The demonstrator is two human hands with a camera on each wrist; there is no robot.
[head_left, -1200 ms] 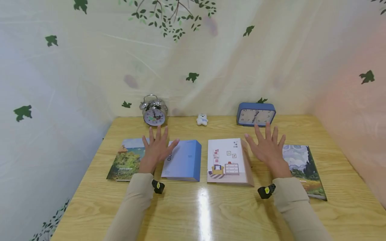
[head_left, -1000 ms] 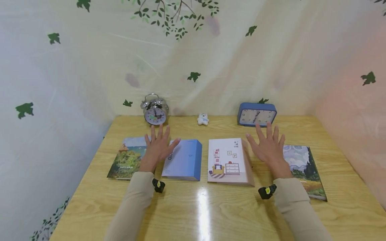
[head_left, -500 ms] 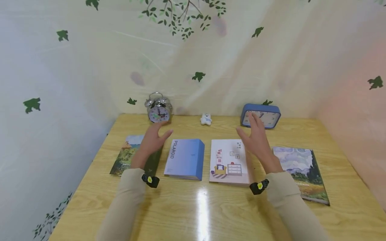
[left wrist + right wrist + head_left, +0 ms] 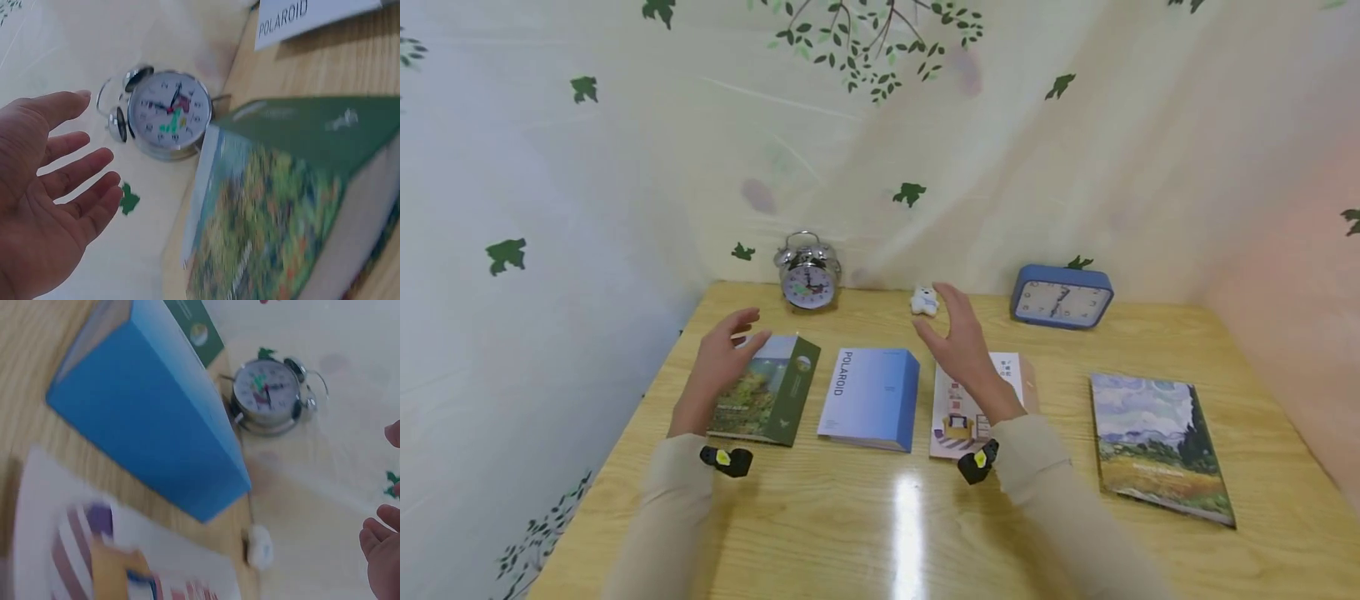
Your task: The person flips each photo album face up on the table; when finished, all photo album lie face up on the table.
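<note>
My left hand (image 4: 721,357) hovers over the upper left of a green landscape photo album (image 4: 752,400), fingers loosely bent with nothing held. In the left wrist view, that album's thick green spine (image 4: 312,128) shows beside the hand. My right hand (image 4: 961,340) hangs over a white album with a furniture drawing (image 4: 951,408) and hides part of its cover. Its thumb and fingers are spread apart and hold nothing. Between the two hands lies a blue POLAROID album (image 4: 868,396). Only some fingers of the right hand (image 4: 384,550) show at the edge of the right wrist view.
A silver twin-bell alarm clock (image 4: 808,285), a small white bear figure (image 4: 924,301) and a blue rectangular clock (image 4: 1063,297) stand along the table's back edge. A painted-landscape album (image 4: 1161,446) lies at the right. Behind the wooden table (image 4: 820,517) hangs a leaf-printed curtain (image 4: 850,167).
Both hands have moved left, and their spread fingers have drawn in and turned. The right hand has gone from beside the white album to over it. The view has shifted slightly; the albums stay put.
</note>
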